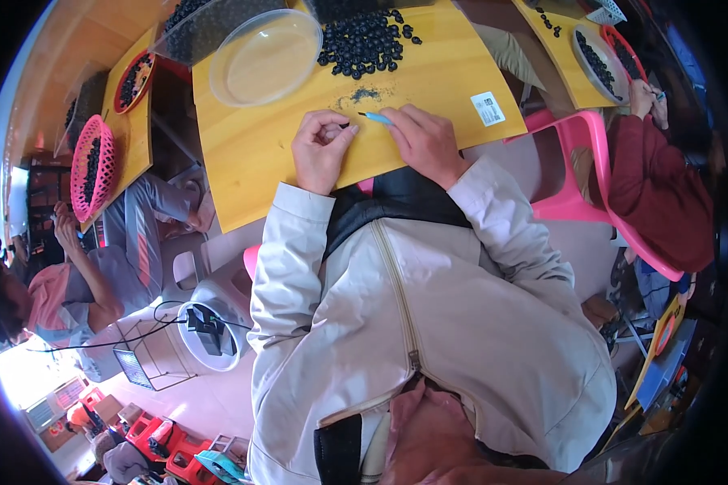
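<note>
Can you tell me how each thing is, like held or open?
Left hand: pinching a dark piece
Right hand: gripping the blue tool
Blue tool: held, tip pointing left
Black pieces: loose, heaped
Dark crumbs: scattered
Round clear bowl: uncovered
Pink basket: holding black pieces
White label: lying flat
Jacket zip: mostly closed

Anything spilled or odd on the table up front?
Yes: dark crumbs lie scattered on the yellow table, between the heap of small black round pieces and the right hand. They look like stray debris against the plain wood; their source isn't clear.
</note>
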### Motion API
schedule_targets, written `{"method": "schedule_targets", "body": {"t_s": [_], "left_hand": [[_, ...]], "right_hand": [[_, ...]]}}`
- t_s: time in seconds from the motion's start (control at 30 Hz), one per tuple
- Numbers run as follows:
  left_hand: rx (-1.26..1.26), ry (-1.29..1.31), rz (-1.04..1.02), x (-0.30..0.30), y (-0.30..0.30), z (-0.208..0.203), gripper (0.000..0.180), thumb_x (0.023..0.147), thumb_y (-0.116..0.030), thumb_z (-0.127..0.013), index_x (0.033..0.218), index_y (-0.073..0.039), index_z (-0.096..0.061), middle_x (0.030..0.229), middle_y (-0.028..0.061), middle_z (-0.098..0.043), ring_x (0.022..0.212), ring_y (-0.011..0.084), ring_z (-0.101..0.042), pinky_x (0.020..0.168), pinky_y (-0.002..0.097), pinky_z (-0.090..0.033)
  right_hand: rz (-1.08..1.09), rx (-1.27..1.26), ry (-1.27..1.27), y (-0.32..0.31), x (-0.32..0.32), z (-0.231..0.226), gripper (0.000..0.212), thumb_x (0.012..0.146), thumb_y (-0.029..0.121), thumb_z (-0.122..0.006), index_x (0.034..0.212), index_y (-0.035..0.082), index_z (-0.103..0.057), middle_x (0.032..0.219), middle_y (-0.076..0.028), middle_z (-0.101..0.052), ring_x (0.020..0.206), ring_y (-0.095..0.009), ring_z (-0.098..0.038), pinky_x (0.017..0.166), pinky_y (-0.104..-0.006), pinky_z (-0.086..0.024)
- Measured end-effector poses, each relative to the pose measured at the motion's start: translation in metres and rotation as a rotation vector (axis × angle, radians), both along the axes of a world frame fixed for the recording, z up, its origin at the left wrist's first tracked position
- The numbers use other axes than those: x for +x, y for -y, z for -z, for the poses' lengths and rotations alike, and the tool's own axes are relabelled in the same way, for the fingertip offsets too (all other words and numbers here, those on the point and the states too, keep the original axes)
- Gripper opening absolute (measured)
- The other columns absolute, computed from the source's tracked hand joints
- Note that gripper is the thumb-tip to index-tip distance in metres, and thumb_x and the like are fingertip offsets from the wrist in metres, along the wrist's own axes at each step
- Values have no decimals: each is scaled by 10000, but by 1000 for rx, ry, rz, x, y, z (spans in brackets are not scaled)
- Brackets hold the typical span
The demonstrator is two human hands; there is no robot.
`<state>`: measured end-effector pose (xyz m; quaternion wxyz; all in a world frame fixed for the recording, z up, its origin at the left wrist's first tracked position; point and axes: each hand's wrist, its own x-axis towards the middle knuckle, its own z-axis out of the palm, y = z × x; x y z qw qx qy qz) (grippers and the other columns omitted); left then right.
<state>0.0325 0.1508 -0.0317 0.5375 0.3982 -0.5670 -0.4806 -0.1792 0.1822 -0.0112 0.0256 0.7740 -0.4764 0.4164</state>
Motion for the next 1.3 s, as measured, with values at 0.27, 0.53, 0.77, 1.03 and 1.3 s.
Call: {"method": "schedule_targets", "body": {"t_s": [0.27, 0.53, 0.77, 1.03, 1.3], "left_hand": [[148, -136, 23, -7, -3, -10, 258, 886, 76, -765, 1127, 21, -692, 1010, 50, -714, 933, 110, -686, 875, 239, -552], [159, -84, 13, -3, -1, -4, 213, 901, 82, -725, 1111, 58, -699, 1107, 64, -660, 925, 122, -700, 860, 235, -563], [-27, 78, -79, -7, -4, -7, 268, 875, 65, -775, 1132, 26, -709, 1042, 62, -643, 885, 110, -671, 810, 231, -555], [-60, 122, -101, -8, -5, -9, 315, 839, 77, -795, 1135, 11, -710, 1008, 63, -638, 864, 113, -652, 782, 240, -555], [-52, 120, -92, -9, -6, -8, 313, 833, 70, -799, 1125, 12, -703, 991, 58, -645, 846, 105, -645, 775, 234, -552]], "right_hand": [[-10, -13, -8, 1, 0, 0, 186, 884, 110, -734, 1063, 104, -685, 797, -46, -604, 706, -254, -666, 582, -384, -514], [-26, -33, -17, 0, 3, -1, 199, 873, 108, -746, 1062, 99, -685, 799, -38, -606, 700, -242, -668, 579, -376, -512], [0, -68, -64, 0, 7, -1, 166, 875, 113, -730, 1032, 98, -677, 771, -34, -577, 665, -222, -657, 563, -359, -504], [25, -127, -182, 0, 10, 1, 110, 896, 128, -669, 994, 79, -671, 747, -25, -552, 639, -178, -641, 531, -325, -493], [54, -137, -207, -1, 11, 1, 121, 891, 134, -671, 1000, 79, -675, 749, -26, -550, 637, -175, -637, 534, -323, -498]]}}
